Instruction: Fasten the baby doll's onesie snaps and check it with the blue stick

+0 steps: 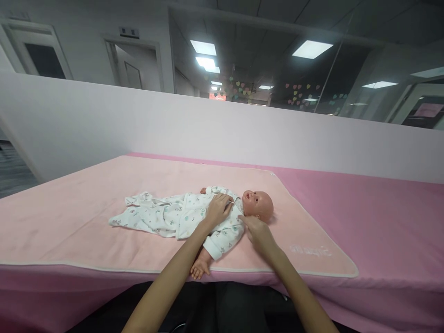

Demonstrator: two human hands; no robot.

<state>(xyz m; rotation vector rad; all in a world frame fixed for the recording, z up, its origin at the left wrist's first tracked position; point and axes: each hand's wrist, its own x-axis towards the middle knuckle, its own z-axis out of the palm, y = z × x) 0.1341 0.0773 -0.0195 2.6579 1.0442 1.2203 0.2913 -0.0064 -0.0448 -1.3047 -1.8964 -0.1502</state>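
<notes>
White printed fabric suit [189,215], smooth doll head [262,206]; left hand [218,210] on suit, right hand [258,230] beside collar [239,206], grasps indiscernible. Pink mat [301,229] extends past head, pale-edged.

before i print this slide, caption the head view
Left hand and right hand near the collar of a bald baby doll in white patterned clothes on a peach mat.

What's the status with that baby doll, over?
Left hand on doll, upper chest. Right hand by its neck. Doll face-up, dressed, on peach blanket. No obstruction seen.
</notes>
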